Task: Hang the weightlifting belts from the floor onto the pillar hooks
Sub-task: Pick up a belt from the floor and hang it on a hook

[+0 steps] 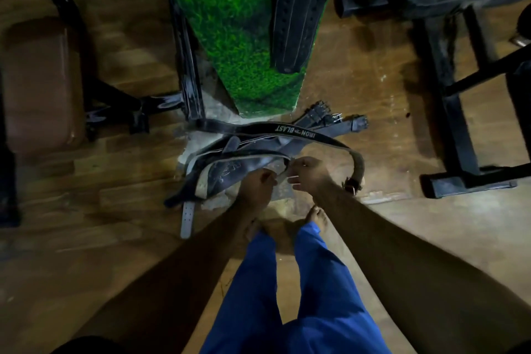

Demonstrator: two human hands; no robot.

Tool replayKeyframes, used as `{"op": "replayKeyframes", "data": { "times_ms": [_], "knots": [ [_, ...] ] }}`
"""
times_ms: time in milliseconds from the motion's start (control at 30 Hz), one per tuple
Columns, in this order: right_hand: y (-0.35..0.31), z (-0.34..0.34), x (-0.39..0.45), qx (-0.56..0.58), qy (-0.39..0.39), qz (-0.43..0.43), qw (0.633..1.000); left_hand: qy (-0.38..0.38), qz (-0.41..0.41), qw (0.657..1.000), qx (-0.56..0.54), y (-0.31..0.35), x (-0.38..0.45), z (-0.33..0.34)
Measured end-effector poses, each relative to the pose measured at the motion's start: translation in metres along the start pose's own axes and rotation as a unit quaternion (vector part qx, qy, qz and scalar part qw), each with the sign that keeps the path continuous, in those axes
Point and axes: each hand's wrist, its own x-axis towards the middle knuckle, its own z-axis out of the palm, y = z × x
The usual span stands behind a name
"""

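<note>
Several dark weightlifting belts [258, 149] lie in a tangled heap on the floor at the foot of the pillar [230, 23], which is covered in green artificial grass. One belt [298, 131] reads IRON BLAST and curves to a buckle at the right. Two black belts [296, 8] hang down the pillar's right side; the hooks are out of view. My left hand [255, 184] grips the pale edge of the nearest belt [230, 169]. My right hand [307, 175] pinches the same belt's end, right beside the left hand.
A brown padded bench [37, 86] with a black frame [138, 106] stands at the left. Black steel gym frames [459, 95] fill the right. A black bar [189, 72] leans by the pillar's left side. My bare feet and blue trousers [287, 282] are on the wooden floor [373, 80].
</note>
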Motion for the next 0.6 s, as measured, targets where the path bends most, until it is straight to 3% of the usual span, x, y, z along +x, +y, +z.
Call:
{"op": "replayKeyframes", "data": {
  "times_ms": [167, 367, 600],
  "knots": [
    [0.021, 0.000, 0.058, -0.005, 0.000, 0.010, 1.000, -0.020, -0.054, 0.998, 0.011, -0.009, 0.017, 0.004],
    [0.045, 0.009, 0.129, 0.012, -0.017, 0.031, 0.999, -0.030, -0.064, 0.997, 0.004, -0.044, 0.080, 0.015],
    [0.084, 0.042, 0.281, 0.079, 0.019, 0.052, 0.995, -0.015, 0.002, 0.994, 0.104, -0.146, 0.224, 0.026]
  ]
}}
